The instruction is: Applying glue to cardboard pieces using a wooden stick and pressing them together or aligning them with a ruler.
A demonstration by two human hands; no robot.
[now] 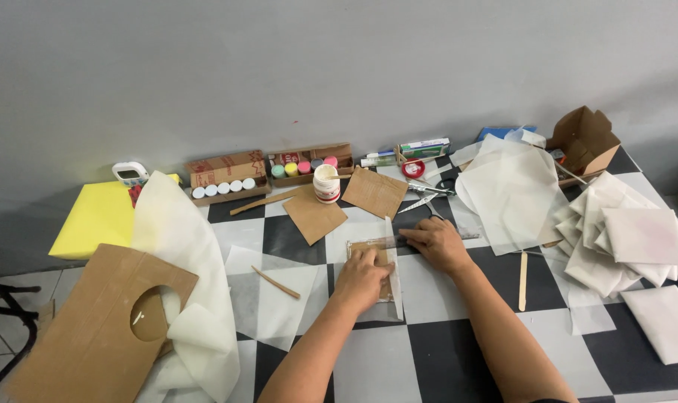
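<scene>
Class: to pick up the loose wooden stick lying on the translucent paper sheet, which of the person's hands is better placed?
Probably the left hand: the thin wooden stick lies on its side, nearer to it. The right hand presses the clear plastic ruler, farther away.

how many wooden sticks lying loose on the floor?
3. One stick on the translucent sheet left of the left hand, one right of the right hand, one longer strip by the white jar. Others may be hidden under paper.

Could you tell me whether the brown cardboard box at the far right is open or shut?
Open: the cardboard box has its flaps raised.
</scene>
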